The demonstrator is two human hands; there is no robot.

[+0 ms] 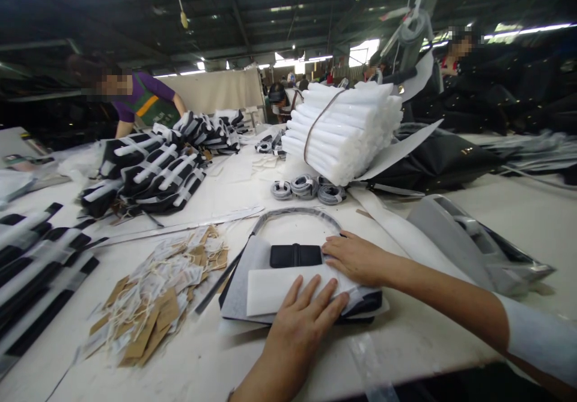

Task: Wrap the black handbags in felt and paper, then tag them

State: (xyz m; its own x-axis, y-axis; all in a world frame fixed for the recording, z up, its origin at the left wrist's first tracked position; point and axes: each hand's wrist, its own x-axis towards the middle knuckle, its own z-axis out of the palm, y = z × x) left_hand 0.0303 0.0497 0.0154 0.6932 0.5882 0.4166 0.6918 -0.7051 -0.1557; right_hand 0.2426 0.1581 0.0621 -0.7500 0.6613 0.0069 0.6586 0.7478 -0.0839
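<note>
Crowding the bag [283,256]: heaped tags [167,309], coils [311,193]

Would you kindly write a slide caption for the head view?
Left hand on a white strip atop a bag, right hand at a black flap's edge, tags heaped nearby.

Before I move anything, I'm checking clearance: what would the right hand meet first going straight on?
The right hand would probably meet the black rectangular piece first; whether they already touch is unclear.
</note>
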